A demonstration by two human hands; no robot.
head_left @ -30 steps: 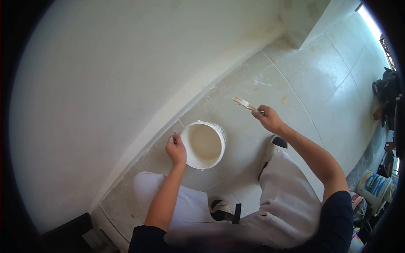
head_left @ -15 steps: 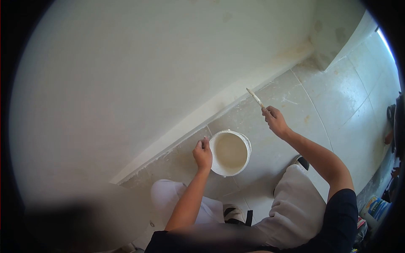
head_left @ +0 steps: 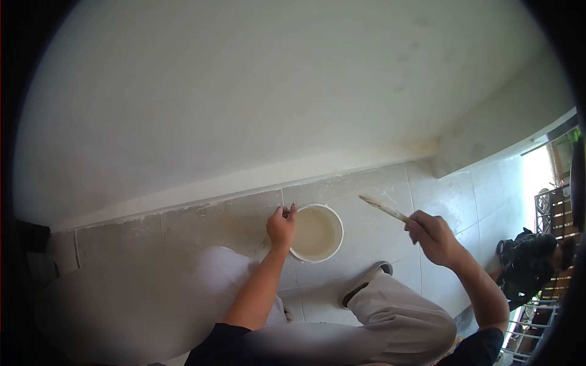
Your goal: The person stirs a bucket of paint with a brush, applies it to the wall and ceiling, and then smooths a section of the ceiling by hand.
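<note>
My left hand [head_left: 281, 227] is closed at the left rim of a round white bucket [head_left: 334, 251]. Its thumb and a finger rise beside the edge, and the fingers' exact grip is partly hidden. Inside the bucket is a pale, off-white paint-like liquid [head_left: 314, 232]. Farther right, my right hand [head_left: 432, 236] is wrapped round the handle of a paintbrush [head_left: 386, 208]. The brush points left toward the wall base, above the floor and apart from the bucket. Its tip looks coated in whitish paint.
A pale wall [head_left: 244, 110] meets the tiled floor [head_left: 226, 226] along a painted bottom strip. At right stands a wall projection [head_left: 488, 143]. Dark bags or clothing [head_left: 528, 262] and a white wire rack [head_left: 531, 332] lie beyond. My shoe [head_left: 366, 285] is near the bucket.
My view has turned, bringing the doorway side into sight. The paintbrush tip has shifted from the wall's bottom edge to over the floor. My left hand stays at the bucket rim.
</note>
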